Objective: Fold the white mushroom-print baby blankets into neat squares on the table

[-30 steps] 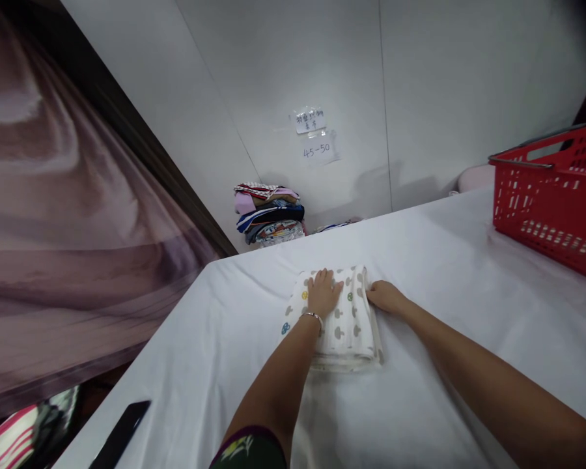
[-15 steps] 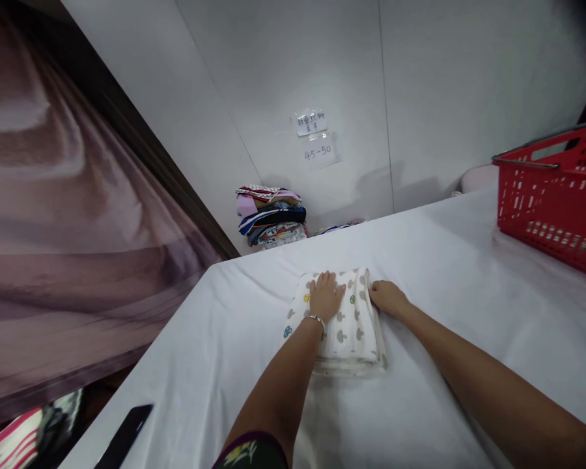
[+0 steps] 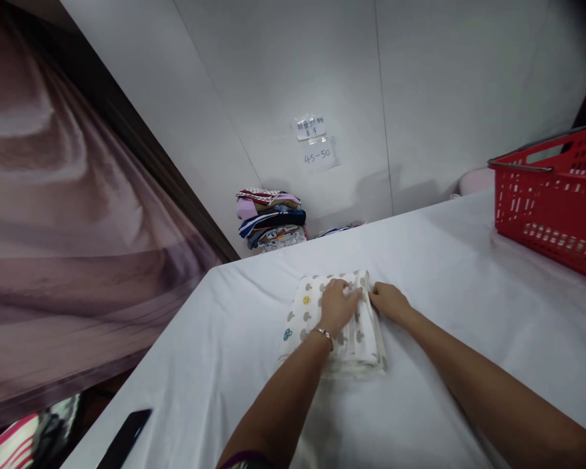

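A folded white cloth (image 3: 297,319) with a print of grey, yellow and blue mushrooms lies on the white-covered table (image 3: 185,391). On top of it, right of its middle, is my left hand (image 3: 339,306). Its fingers are bent and its thumb points right, gathering the upper layer into a ridge. At the right edge of the cloth, my right hand (image 3: 389,301) is closed, pinching the side of the layers. Its fingertips are partly hidden behind the fabric.
A red plastic basket (image 3: 551,202) stands at the right. Beyond the far edge is a stack of folded clothes (image 3: 272,218) by the wall. A dark phone-like object (image 3: 124,438) lies near left. A pinkish curtain (image 3: 78,260) hangs at the left.
My left hand has slid right across the cloth, its spread fingers now drawn in, and the upper layer has bunched. My right hand stays at the right edge.
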A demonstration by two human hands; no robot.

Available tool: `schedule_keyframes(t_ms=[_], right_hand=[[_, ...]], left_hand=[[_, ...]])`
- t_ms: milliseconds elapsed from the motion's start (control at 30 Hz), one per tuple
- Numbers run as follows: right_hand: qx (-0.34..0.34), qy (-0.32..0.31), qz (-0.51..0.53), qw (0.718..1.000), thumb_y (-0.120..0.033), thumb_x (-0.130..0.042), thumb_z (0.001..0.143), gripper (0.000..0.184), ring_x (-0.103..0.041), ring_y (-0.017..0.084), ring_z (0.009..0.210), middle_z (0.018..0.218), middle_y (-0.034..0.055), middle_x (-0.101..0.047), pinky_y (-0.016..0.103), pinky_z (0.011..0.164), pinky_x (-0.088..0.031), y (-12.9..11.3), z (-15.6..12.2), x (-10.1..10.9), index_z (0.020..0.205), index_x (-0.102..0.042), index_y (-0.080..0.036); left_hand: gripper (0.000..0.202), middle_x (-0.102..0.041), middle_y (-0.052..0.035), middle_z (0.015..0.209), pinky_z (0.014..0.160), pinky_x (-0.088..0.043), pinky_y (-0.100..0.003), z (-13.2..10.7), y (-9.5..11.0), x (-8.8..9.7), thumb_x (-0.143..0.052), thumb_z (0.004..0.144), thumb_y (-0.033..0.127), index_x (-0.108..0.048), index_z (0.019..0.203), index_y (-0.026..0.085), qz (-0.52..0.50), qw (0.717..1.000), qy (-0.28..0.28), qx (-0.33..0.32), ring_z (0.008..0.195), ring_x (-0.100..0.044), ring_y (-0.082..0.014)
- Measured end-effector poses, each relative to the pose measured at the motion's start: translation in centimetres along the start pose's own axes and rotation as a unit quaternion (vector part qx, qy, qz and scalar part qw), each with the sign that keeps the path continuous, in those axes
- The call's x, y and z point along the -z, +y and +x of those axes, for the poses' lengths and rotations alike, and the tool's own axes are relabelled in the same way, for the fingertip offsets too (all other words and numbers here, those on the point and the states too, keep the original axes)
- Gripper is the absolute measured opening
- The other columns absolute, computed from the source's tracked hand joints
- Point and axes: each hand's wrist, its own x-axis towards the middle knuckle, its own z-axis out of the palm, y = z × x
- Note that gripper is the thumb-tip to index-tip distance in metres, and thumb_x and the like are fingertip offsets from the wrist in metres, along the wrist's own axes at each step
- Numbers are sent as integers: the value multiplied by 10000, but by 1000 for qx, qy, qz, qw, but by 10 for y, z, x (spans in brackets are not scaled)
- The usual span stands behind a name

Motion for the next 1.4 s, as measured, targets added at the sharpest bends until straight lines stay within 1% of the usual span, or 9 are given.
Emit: schedule_keyframes(t_ms=[133, 200, 300, 467, 733, 833, 1033, 1233, 1400], right_hand=[[25, 28, 90, 995, -307, -475, 740, 152, -559, 167, 708, 744, 52, -640, 254, 597, -359, 8, -6, -2, 696, -555, -186], [36, 26, 143, 989, -290, -461, 736, 147, -553, 143, 676, 700, 22, -627, 235, 594, -373, 12, -10, -3, 681, -551, -187], [36, 3, 210, 977, -311, -454, 727, 171, -508, 118, 546, 587, -13, -573, 224, 518, -365, 15, -15, -6, 683, -556, -181], [28, -71, 277, 958, -311, -493, 699, 163, -354, 73, 362, 441, -58, -467, 221, 400, -281, 15, -18, -9, 631, -547, -173], [-1, -152, 315, 937, -323, -509, 727, 240, -287, 52, 294, 388, -55, -449, 214, 332, -198, 13, -20, -6, 533, -485, -183], [-6, -155, 309, 938, -320, -530, 726, 286, -278, 48, 288, 356, -55, -426, 213, 333, -197, 12, -20, -9, 485, -465, -182], [-14, -141, 303, 942, -242, -597, 671, 234, -304, 43, 316, 365, -53, -450, 205, 355, -223, 7, -22, -13, 483, -478, -172], [-23, -149, 337, 929, -241, -548, 699, 177, -295, 43, 315, 387, -69, -442, 200, 351, -218, 5, -23, -9, 547, -483, -179], [-30, -168, 356, 919, -266, -513, 728, 220, -278, 42, 300, 376, -73, -420, 198, 336, -201, 2, -27, -5, 532, -453, -186]], left_hand=[[453, -604, -29, 891, 658, -398, -259, -6, 25, 0, -580, 704, 566, -527, 950, 190, -26, 991, -108, 73, 777, -559, -166], [434, -610, -25, 854, 624, -383, -251, -3, 27, 0, -607, 676, 552, -529, 901, 189, -18, 985, -145, 89, 757, -558, -168], [345, -616, -21, 815, 595, -370, -245, 1, 24, 1, -631, 666, 471, -531, 835, 187, -2, 981, -172, 90, 737, -560, -168], [138, -627, -19, 771, 582, -360, -236, 8, 17, 0, -581, 659, 255, -557, 773, 180, 4, 984, -156, 85, 720, -557, -162], [108, -585, 9, 633, 551, -363, -210, 17, 4, 5, -580, 617, 193, -610, 710, 147, -93, 971, -171, 141, 637, -536, -125], [129, -543, 28, 573, 525, -359, -206, 16, 1, 5, -601, 601, 183, -614, 722, 140, -134, 963, -175, 153, 568, -506, -107], [110, -511, 36, 545, 490, -366, -203, 16, -4, 0, -600, 613, 180, -613, 711, 131, -187, 954, -176, 156, 513, -479, -95], [132, -511, 40, 552, 490, -377, -187, 16, -14, -3, -603, 642, 199, -612, 753, 128, -215, 949, -169, 157, 506, -464, -78], [143, -514, 38, 549, 487, -379, -191, 15, -14, -4, -607, 653, 218, -614, 760, 124, -225, 947, -171, 153, 493, -462, -77]])
